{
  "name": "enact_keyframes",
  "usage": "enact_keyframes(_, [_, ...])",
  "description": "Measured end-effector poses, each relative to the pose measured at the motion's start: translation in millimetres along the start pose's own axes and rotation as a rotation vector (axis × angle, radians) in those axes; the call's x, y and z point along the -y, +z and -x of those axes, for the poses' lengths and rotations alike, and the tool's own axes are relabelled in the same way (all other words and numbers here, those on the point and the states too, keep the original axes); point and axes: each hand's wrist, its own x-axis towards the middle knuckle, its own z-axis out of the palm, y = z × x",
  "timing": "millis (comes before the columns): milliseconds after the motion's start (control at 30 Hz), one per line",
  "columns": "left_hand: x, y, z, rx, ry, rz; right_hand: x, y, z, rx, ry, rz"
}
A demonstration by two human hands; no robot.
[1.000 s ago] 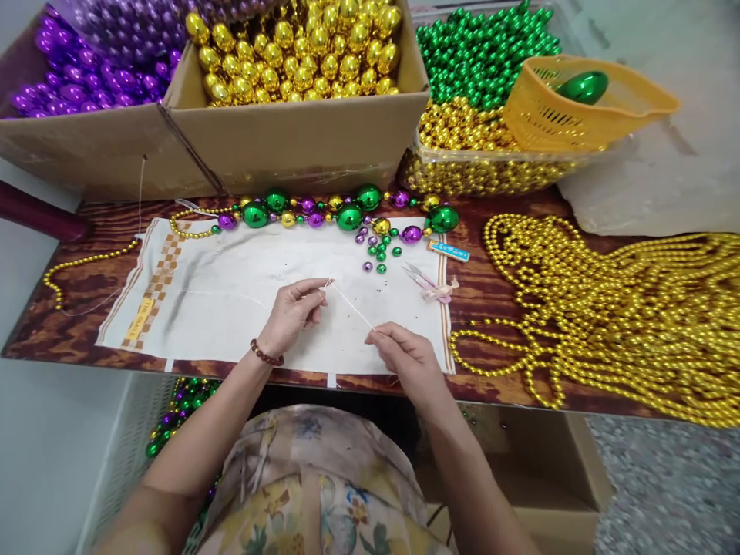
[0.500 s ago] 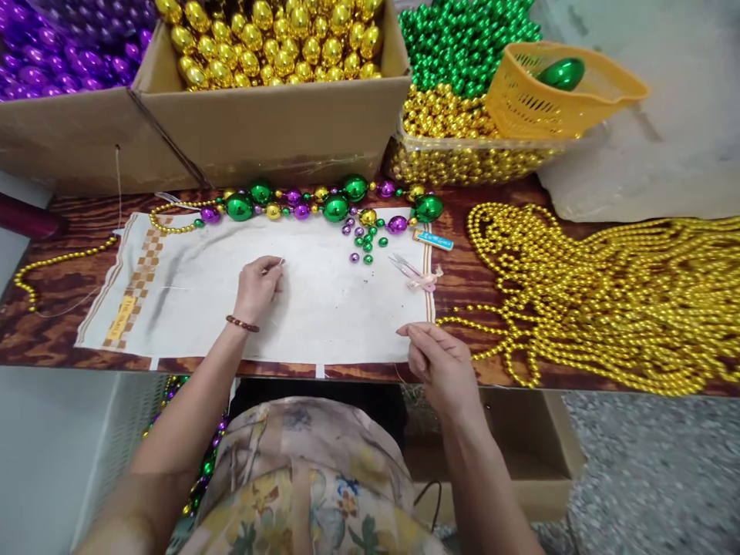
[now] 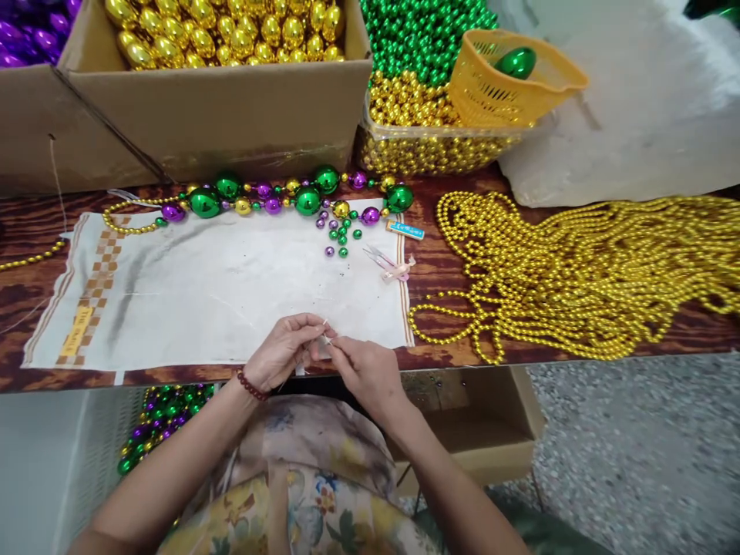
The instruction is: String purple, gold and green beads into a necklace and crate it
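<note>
My left hand [image 3: 289,347] and my right hand [image 3: 367,370] meet over the near edge of a white towel [image 3: 190,308]. Both are closed in a pinch on a thin white thread [image 3: 327,339], and its ends are hard to follow between the fingers. Along the towel's far edge lies a bead necklace [image 3: 271,205] of green, purple, and gold beads. Several small loose beads [image 3: 344,233] are just in front of it. Scissors [image 3: 388,265] with pale wrapping on the handles rest near the towel's right edge, beside a small blue packet [image 3: 405,230].
Many gold bead strands [image 3: 555,277] cover the table on the right. Behind stand a cardboard box [image 3: 220,116] of gold beads, a clear tub [image 3: 428,150] of gold and green beads, and a yellow basket [image 3: 491,89]. Below the table is an open carton [image 3: 479,462].
My left hand has moved right and nearer to me, and my right hand has come left, so the two now meet on the thread. The view has shifted to the right.
</note>
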Motion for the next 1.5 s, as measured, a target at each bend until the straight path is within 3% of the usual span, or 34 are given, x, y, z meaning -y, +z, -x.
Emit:
enact_keyframes(67, [-7, -8, -1, -0.034, 0.015, 0.012, -11, -20, -13, -0.044, -0.049, 0.037])
enact_keyframes(167, [-21, -19, 0, -0.067, 0.040, 0.014, -38, -56, -44, -0.300, 0.012, 0.223])
enact_keyframes(200, [-25, -23, 0, -0.075, 0.056, 0.016, -48, -66, -57, -0.331, 0.046, 0.319])
enact_keyframes(367, [-34, -37, -2, -0.139, 0.124, 0.054, -85, -79, -104, -0.189, 0.104, 0.449])
enact_keyframes(533, [-34, -46, -5, -0.177, 0.117, 0.069, -100, -73, -114, -0.180, 0.110, 0.343])
enact_keyframes(700, [-31, -54, -7, -0.139, 0.121, 0.070, -103, -77, -121, -0.127, 0.132, 0.295])
enact_keyframes(967, [-28, -61, -8, -0.093, 0.130, 0.102, -76, -86, -100, -0.253, 0.134, 0.391])
enact_keyframes(1033, [-29, -60, -8, -0.083, 0.121, 0.104, -57, -81, -89, -0.197, 0.046, 0.412])
enact_keyframes(1133, [-32, -59, -7, -0.052, 0.099, 0.114, -24, -65, -76, -0.003, -0.120, 0.484])
enact_keyframes(1233, [-33, -58, -6, -0.023, 0.098, 0.112, 0, -52, -70, 0.137, -0.153, 0.546])
enact_keyframes(1500, [-32, -58, -7, 0.012, 0.095, 0.119, 20, -50, -74, 0.207, -0.213, 0.656])
